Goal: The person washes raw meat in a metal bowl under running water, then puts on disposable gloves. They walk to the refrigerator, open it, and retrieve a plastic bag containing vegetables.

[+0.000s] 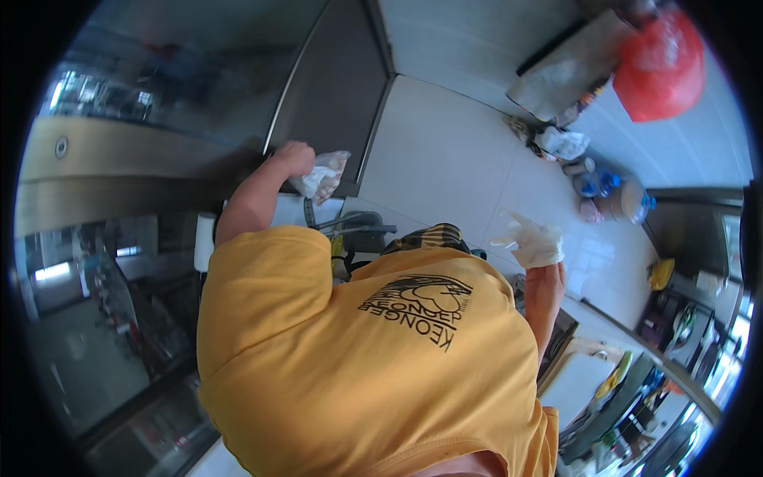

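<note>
My left hand (pixel 294 159), bare, is at the upper left, closed on the gathered top of a clear plastic bag (pixel 329 179). Pale pieces, too blurred to name, show through the bag. A dark grey door-like panel (pixel 334 83) stands just beyond that hand. On the right side, my right hand (pixel 533 239) wears a thin, whitish disposable glove; its fingers are spread over the tiled floor and hold nothing that I can see. My yellow T-shirt fills the lower middle of the view.
A red plastic bag (pixel 661 68) hangs at the upper right. Large plastic bottles (pixel 623 201) and a white plastic bag (pixel 562 143) stand along the wall. A white paper roll (pixel 204 241) is at the left. A counter with a white board (pixel 575 381) lies at the lower right.
</note>
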The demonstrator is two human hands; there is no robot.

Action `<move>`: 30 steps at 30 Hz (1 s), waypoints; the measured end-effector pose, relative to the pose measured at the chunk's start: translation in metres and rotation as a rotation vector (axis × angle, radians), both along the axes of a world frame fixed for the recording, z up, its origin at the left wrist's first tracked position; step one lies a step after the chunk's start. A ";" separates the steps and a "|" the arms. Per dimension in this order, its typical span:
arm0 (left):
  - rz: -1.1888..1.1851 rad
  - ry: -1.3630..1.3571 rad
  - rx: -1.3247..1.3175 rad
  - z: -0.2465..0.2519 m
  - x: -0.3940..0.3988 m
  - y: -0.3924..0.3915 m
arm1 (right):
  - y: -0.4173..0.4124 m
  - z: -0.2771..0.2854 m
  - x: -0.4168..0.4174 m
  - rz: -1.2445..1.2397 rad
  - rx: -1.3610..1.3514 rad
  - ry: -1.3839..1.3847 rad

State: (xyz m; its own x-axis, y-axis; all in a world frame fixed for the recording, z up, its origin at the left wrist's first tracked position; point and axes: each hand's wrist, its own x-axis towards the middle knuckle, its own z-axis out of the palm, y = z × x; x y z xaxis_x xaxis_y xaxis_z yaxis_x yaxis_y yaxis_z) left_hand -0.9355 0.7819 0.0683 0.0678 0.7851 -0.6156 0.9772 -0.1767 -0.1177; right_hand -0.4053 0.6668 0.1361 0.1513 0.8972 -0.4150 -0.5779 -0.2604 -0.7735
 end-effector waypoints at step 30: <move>-0.249 0.287 -0.231 -0.036 -0.060 0.005 | -0.038 0.013 -0.011 -0.196 0.004 0.031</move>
